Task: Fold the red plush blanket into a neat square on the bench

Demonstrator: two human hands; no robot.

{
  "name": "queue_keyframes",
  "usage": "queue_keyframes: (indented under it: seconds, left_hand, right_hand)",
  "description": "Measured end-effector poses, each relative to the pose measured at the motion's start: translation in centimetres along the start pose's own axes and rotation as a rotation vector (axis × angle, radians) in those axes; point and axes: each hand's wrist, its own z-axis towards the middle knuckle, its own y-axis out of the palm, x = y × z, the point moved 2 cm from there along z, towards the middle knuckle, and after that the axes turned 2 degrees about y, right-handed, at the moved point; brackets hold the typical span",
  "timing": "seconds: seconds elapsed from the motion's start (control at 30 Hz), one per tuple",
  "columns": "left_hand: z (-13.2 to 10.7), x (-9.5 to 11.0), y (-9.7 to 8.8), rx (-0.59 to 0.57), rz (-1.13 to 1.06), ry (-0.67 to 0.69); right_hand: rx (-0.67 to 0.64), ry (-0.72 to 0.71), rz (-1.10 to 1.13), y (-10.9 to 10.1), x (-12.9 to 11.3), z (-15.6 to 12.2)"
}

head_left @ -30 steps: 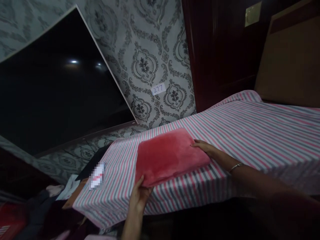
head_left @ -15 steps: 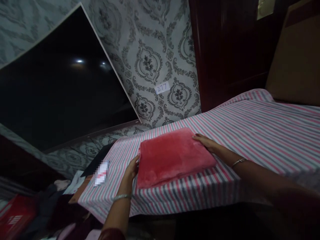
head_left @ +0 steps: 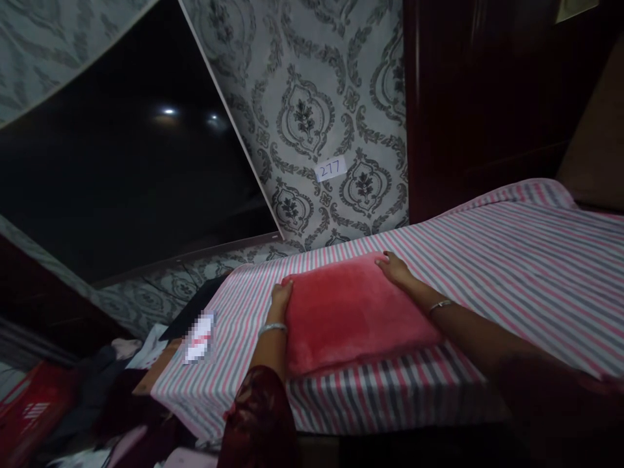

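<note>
A folded red plush cloth (head_left: 358,312), thick and soft-looking, lies flat on the striped sheet (head_left: 492,260). At its far left corner is my left hand (head_left: 281,296), thumb on top and the other fingers around the edge, partly hidden. My right hand (head_left: 394,269) grips the far right corner with its thumb and fingers bent over the edge. The cloth's near edge reaches the front edge of the striped surface.
A large dark television (head_left: 127,162) stands at the left before patterned wallpaper bearing a paper marked 277 (head_left: 331,168). A white packet (head_left: 199,338) lies left on the sheet. Clothes and a red box (head_left: 36,409) fill the lower left. Behind rises a dark wooden panel (head_left: 487,110).
My left hand has moved up the cloth's left side to its far corner. My right hand has shifted slightly to the far right corner. The view has turned a little left.
</note>
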Motion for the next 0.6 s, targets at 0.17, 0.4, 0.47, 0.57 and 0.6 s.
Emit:
queue_keyframes:
  seconds: [0.17,0.4,0.47,0.57,0.6]
  left_hand:
    - [-1.3,-1.2,1.4,0.132,0.229,0.042]
    - [-1.1,-0.6,0.3,0.106,0.402,0.056]
    - [-0.7,0.6,-0.2,0.086,0.446,0.055]
    - [-0.7,3.4,0.1,0.088,0.503,0.123]
    - [-0.9,4.4,0.7,0.078,0.520,0.184]
  right_hand:
    - [0.096,-0.159,-0.200,1.0,1.4,-1.7]
    - [0.011,-0.136,-0.538,0.3,0.8,-1.2]
    - [-0.014,-0.109,-0.564,0.1,-0.5,-0.7]
    - [-0.002,-0.183,-0.626,1.0,-3.6,-1.0]
    - [-0.007,-0.250,-0.661,1.8,-4.7,-1.4]
